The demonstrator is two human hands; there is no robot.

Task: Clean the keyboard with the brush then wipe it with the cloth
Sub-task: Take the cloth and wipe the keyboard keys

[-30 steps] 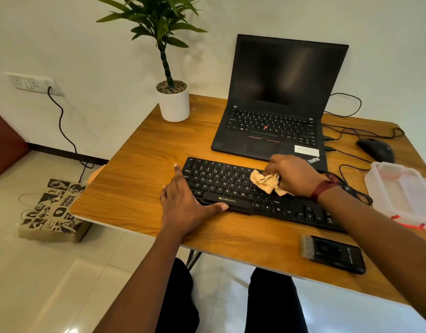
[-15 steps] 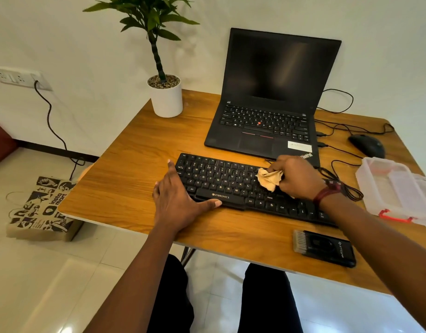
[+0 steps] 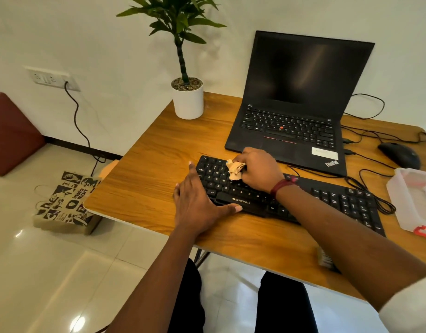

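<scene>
A black keyboard (image 3: 332,200) lies across the wooden table (image 3: 159,164). My right hand (image 3: 257,170) grips a crumpled beige cloth (image 3: 235,169) and presses it on the keys near the keyboard's left end. My left hand (image 3: 197,203) lies flat at the keyboard's left edge, fingers straight along its side and thumb resting on the front edge. The brush (image 3: 325,258) lies near the table's front edge, mostly hidden under my right forearm.
An open black laptop (image 3: 293,131) stands behind the keyboard. A potted plant (image 3: 188,99) sits at the back left. A mouse (image 3: 399,155), cables and a clear plastic box (image 3: 414,203) are on the right. A printed bag (image 3: 65,203) sits on the floor.
My right hand has slid the cloth leftward along the keys, from the keyboard's middle to near its left end. My left hand stays at the left edge. The camera turned left.
</scene>
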